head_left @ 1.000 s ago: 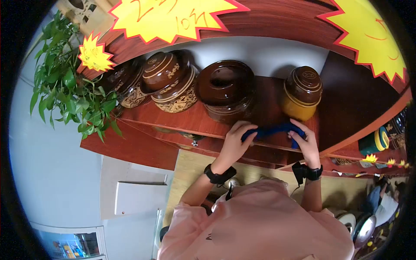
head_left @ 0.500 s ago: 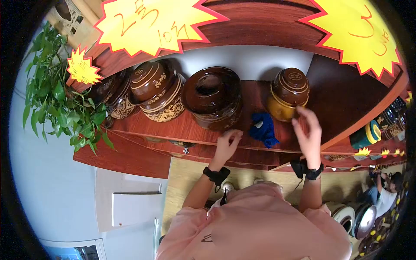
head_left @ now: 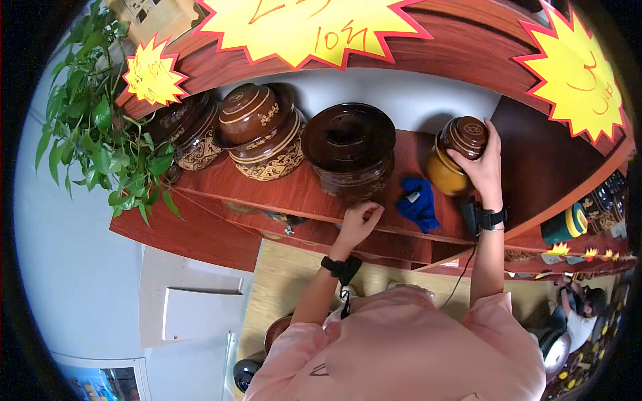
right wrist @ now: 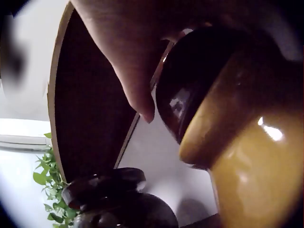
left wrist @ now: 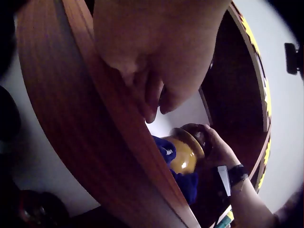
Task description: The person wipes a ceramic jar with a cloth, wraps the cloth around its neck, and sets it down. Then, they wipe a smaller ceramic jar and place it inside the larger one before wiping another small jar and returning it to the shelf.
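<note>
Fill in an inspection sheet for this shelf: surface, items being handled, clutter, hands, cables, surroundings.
Surface: reddish-brown wooden shelf, grain showing.
Handled items: amber jar with a brown lid on it; crumpled blue cloth beside the jar, near the shelf's front edge.
Clutter: brown glazed pots, left of the cloth in the head view.
Hands: right hand curves around the lid; left hand at the front edge, holding nothing.
Cables: thin dark cable hanging below the right wristband.
Surroundings: leafy plant, yellow starburst signs, another person at far right.
</note>
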`<state>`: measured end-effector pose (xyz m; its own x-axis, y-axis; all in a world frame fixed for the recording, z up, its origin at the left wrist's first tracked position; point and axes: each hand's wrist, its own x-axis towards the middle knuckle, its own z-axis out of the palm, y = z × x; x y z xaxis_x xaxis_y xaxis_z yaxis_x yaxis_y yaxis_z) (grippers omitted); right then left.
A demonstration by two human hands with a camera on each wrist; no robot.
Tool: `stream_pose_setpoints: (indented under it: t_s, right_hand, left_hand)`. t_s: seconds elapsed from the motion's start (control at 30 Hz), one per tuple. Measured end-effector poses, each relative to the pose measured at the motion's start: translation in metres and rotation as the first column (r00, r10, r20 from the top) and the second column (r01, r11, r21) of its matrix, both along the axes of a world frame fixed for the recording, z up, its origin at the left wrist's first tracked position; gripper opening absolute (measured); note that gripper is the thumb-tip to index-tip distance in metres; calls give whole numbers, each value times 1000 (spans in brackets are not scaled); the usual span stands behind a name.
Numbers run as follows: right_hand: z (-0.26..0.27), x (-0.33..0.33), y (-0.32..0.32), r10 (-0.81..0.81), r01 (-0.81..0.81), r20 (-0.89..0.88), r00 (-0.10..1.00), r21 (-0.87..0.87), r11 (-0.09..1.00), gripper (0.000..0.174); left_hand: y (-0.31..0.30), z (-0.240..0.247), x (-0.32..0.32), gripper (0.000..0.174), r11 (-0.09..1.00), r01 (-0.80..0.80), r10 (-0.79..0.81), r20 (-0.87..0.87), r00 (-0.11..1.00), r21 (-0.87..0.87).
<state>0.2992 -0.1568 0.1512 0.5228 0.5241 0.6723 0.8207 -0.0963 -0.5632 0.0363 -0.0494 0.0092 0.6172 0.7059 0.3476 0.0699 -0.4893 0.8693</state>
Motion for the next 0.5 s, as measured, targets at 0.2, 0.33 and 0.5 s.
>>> stream_pose_setpoints:
  t_s: [0.2,0.33,0.5]
  right_hand:
    - [1,-2,1,30,-30,71,997,-10,1000,95]
    - [-5,2,3,25,-25,69,997,0,1000,92]
    - [-11,3,6,4,-6,87,996,26,1000,90]
  left_hand:
    - [1,-1,0,14,1000,13,-13,17,1000,-13]
    - [2,-3,1,13,999,22,-22,14,1000,-29]
    - [-1,7,-3,15,999,18,-19,-24,1000,-41]
